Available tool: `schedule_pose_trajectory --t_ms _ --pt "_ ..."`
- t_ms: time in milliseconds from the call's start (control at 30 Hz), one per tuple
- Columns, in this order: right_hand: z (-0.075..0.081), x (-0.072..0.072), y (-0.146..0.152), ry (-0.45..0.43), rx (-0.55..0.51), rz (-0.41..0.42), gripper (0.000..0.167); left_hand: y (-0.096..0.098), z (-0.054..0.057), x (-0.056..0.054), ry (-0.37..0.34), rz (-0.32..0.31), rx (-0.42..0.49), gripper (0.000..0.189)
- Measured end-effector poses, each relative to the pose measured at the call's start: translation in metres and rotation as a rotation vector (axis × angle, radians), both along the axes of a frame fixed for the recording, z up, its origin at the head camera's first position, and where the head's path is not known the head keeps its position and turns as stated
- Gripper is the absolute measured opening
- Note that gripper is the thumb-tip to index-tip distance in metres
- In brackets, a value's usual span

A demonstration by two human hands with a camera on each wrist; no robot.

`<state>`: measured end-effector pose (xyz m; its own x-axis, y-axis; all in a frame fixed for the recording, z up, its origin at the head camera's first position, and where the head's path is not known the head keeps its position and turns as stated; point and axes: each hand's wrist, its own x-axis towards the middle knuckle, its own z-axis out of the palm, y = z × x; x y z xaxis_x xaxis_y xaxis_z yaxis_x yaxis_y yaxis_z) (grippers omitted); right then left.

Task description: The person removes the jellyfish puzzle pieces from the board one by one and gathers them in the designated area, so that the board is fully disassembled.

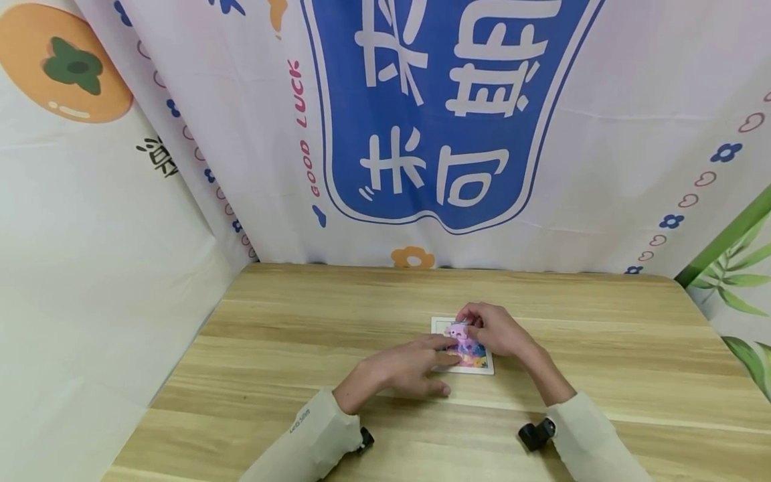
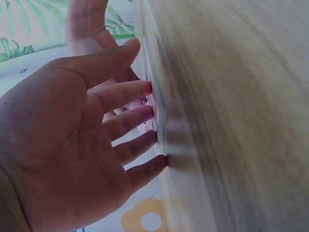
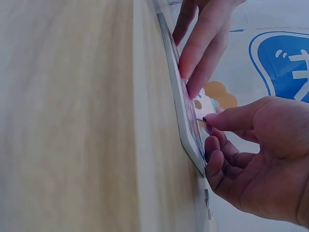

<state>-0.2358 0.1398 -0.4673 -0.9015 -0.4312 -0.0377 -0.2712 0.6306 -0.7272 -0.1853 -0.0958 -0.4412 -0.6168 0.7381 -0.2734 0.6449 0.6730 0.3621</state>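
Observation:
A small square picture board (image 1: pixel 482 369) with a white border lies flat on the wooden table (image 1: pixel 271 348). Its colourful scene shows a pink cartoon animal (image 1: pixel 459 333), partly covered by fingers. My left hand (image 1: pixel 418 368) reaches over the board from the left, its fingers spread and fairly straight, fingertips resting on the picture and at its edge. At the board's right side, my right hand (image 1: pixel 495 328) pinches a thin pale-pink piece (image 3: pixel 204 104) between thumb and forefinger, its other fingers curled against the board's edge. The piece stands up from the picture; its exact kind is unclear.
A printed cloth (image 1: pixel 271 134) with a blue sign hangs behind the table, and a white cloth (image 1: pixel 90 268) hangs at the left. Black wrist cameras (image 1: pixel 536 434) sit on both sleeves. A small thin object (image 3: pixel 208 203) shows beyond the board in the right wrist view.

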Motion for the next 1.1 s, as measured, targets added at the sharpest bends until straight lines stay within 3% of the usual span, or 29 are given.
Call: schedule_pose_trajectory --t_ms 533,1100 --pt "0.003 -0.002 0.005 -0.005 -0.038 -0.029 0.017 -0.001 0.001 -0.001 0.01 -0.009 -0.001 0.062" --pt "0.004 -0.004 0.012 -0.018 -0.051 -0.071 0.015 0.002 -0.001 0.0 -0.041 0.022 0.01 0.061"
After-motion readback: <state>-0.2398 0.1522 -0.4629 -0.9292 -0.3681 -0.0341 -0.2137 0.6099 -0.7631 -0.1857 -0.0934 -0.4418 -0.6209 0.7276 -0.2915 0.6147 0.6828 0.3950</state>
